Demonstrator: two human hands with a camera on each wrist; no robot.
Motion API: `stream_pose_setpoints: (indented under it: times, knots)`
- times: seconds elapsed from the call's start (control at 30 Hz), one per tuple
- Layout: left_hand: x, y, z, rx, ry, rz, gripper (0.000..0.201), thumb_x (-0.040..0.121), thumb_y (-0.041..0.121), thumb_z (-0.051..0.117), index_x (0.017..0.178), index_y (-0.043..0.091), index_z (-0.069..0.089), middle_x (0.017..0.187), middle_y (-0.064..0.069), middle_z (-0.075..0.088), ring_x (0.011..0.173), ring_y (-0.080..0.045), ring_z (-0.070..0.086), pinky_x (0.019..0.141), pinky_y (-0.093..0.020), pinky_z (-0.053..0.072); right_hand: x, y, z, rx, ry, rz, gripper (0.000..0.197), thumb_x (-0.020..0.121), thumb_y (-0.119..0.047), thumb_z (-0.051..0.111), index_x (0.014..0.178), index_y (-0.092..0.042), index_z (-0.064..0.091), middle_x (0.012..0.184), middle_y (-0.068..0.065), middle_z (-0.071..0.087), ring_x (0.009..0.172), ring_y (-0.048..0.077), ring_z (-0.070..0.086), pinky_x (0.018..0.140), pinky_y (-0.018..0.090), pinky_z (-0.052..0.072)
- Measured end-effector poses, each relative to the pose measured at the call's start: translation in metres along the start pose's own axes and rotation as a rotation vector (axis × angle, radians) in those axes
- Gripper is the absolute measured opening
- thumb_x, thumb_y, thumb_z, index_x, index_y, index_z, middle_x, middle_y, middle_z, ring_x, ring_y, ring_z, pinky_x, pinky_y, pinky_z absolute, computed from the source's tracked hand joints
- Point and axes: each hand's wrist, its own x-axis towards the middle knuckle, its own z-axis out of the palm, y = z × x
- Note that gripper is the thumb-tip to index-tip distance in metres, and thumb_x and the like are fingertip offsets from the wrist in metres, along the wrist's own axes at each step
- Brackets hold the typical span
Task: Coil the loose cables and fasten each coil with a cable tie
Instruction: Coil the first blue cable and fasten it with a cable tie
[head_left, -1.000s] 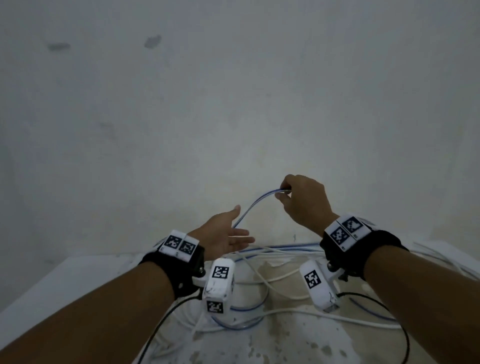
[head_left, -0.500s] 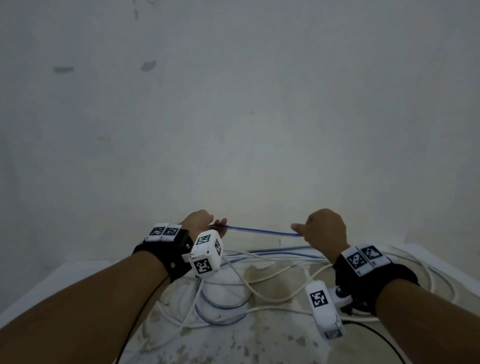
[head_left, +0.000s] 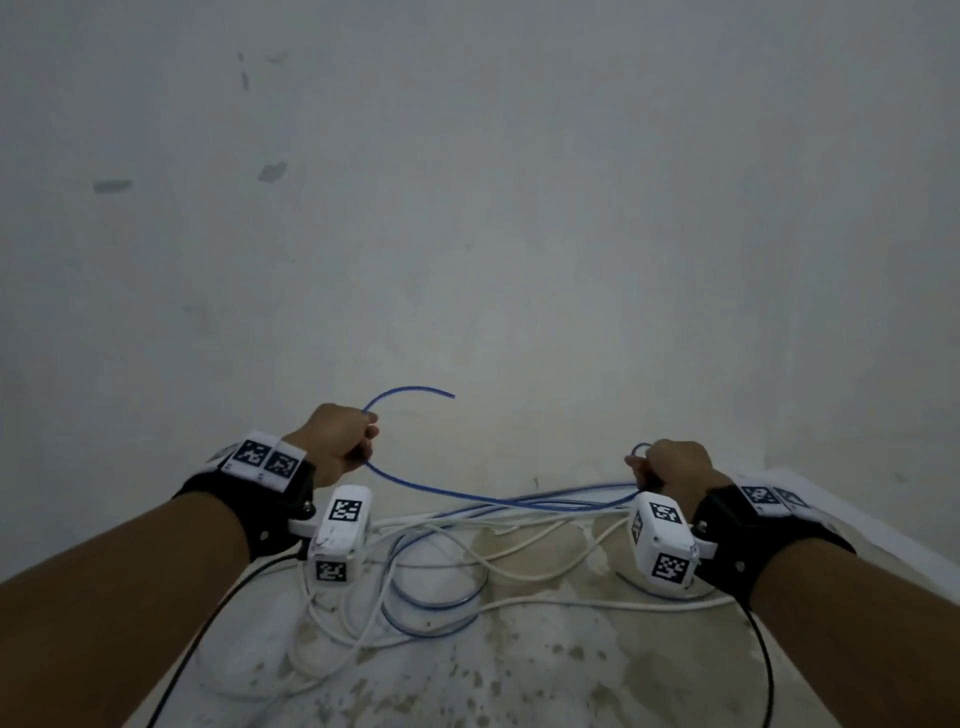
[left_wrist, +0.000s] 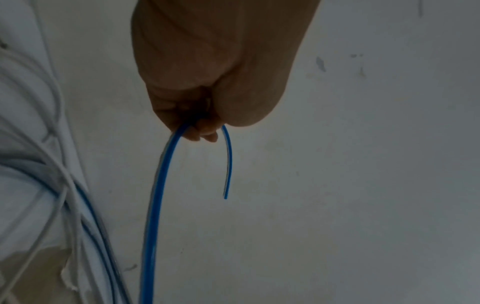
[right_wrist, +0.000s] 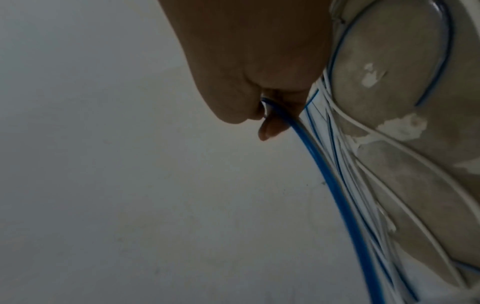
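Behind everything stood a pale grey wall (head_left: 519, 208) with a few dark marks, and against its foot ran a white tabletop (head_left: 519, 675), stained brown and speckled. On the tabletop lay a loose tangle of white cables (head_left: 524, 548) mixed with loops of blue cable, spreading between the two forearms. Each wrist wore a black strap carrying a small white camera box printed with square black-and-white tags. The left hand (head_left: 340, 439) was raised above the tabletop near the wall, its fingers (left_wrist: 205, 131) curled into a fist round the blue cable (head_left: 467, 496); a short free end arched up out of the fist and curved to the right. From that fist the blue cable sagged down and across to the right hand (head_left: 670, 467), which was held well apart from the left at about the same height. The right hand's fingers (right_wrist: 270, 128) were also curled, gripping the cable where it formed a small loop at the top of the hand, and beyond that grip the cable ran down to the tangle.
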Motion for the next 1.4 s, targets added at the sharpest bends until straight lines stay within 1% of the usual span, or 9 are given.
stream_pose_setpoints:
  times: [0.07,0.2,0.5,0.6,0.73,0.83,1.0,1.2,1.4]
  knots:
    - [-0.002,0.000,-0.014,0.022,0.020,0.012,0.013,0.100,0.004,0.048,0.096,0.000,0.060,0.070,-0.008,0.052,0.053,-0.013,0.037,0.049,-0.021,0.042,-0.008,-0.004,-0.008,0.189,0.003,0.043,0.028,0.100,0.003,0.037,0.074,0.008,0.047,0.073,0.022,0.054,0.054,0.028,0.040,0.052,0.032,0.032]
    - [-0.008,-0.004,-0.037,0.124,0.047,0.039,0.023,0.102,0.004,0.039,0.106,0.000,0.062,0.073,-0.009,0.053,0.054,-0.015,0.037,0.054,-0.023,0.039,-0.018,-0.012,-0.017,0.207,0.016,0.062,0.034,0.102,-0.005,0.039,0.069,0.001,0.044,0.066,0.014,0.045,0.052,0.022,0.030,0.051,0.031,0.027]
    - [-0.025,-0.004,-0.093,0.295,0.169,0.103,0.028,0.099,-0.003,0.039,0.114,-0.006,0.062,0.074,-0.010,0.055,0.057,-0.021,0.040,0.054,-0.027,0.033,-0.032,-0.020,-0.041,0.018,-0.021,-0.051,0.035,0.102,-0.015,0.042,0.068,-0.010,0.045,0.065,0.009,0.042,0.052,0.020,0.038,0.050,0.032,0.034]
    - [-0.029,-0.009,-0.113,0.335,0.211,0.111,0.029,0.099,-0.004,0.040,0.119,-0.008,0.060,0.074,-0.009,0.055,0.056,-0.020,0.041,0.054,-0.026,0.032,-0.044,-0.023,-0.043,-0.008,-0.013,-0.118,0.035,0.105,-0.019,0.039,0.075,-0.005,0.051,0.062,0.007,0.035,0.049,0.020,0.027,0.047,0.029,0.024]
    - [-0.039,-0.013,-0.120,0.371,0.150,0.133,0.026,0.101,0.008,0.048,0.119,-0.006,0.060,0.079,-0.009,0.059,0.059,-0.019,0.044,0.056,-0.027,0.038,-0.056,-0.027,-0.030,-0.149,-0.109,-0.184,0.028,0.104,-0.016,0.043,0.098,0.002,0.063,0.064,0.007,0.041,0.051,0.017,0.027,0.048,0.028,0.024]
    - [-0.048,-0.006,-0.111,0.417,0.055,0.212,0.029,0.100,0.011,0.049,0.123,-0.005,0.058,0.087,-0.009,0.061,0.061,-0.019,0.047,0.056,-0.027,0.041,-0.068,-0.035,-0.011,-0.244,-0.219,-0.199,0.027,0.102,-0.012,0.046,0.090,0.003,0.065,0.073,0.009,0.054,0.053,0.017,0.034,0.049,0.028,0.031]
    - [-0.064,0.016,-0.096,0.590,-0.084,0.389,0.032,0.101,0.009,0.047,0.132,0.001,0.052,0.097,-0.010,0.066,0.068,-0.019,0.057,0.060,-0.026,0.049,-0.101,-0.053,0.023,-0.347,-0.455,-0.270,0.033,0.101,-0.031,0.053,0.092,-0.003,0.067,0.057,0.000,0.031,0.048,0.014,0.025,0.044,0.025,0.024]
    - [-0.065,0.008,-0.086,0.650,-0.169,0.565,0.033,0.099,0.001,0.042,0.131,0.002,0.052,0.099,-0.011,0.064,0.074,-0.015,0.059,0.068,-0.024,0.050,-0.136,-0.059,0.055,-0.317,-0.544,-0.230,0.024,0.102,-0.011,0.043,0.101,0.001,0.064,0.063,0.004,0.043,0.047,0.013,0.029,0.045,0.024,0.028]
    - [-0.041,-0.021,-0.063,0.543,-0.152,0.543,0.033,0.096,-0.002,0.048,0.129,0.001,0.053,0.094,-0.007,0.058,0.086,-0.021,0.062,0.073,-0.031,0.052,-0.157,-0.045,0.069,-0.187,-0.594,-0.216,0.028,0.106,-0.022,0.040,0.098,-0.004,0.061,0.056,-0.001,0.025,0.038,0.008,0.020,0.039,0.021,0.019]
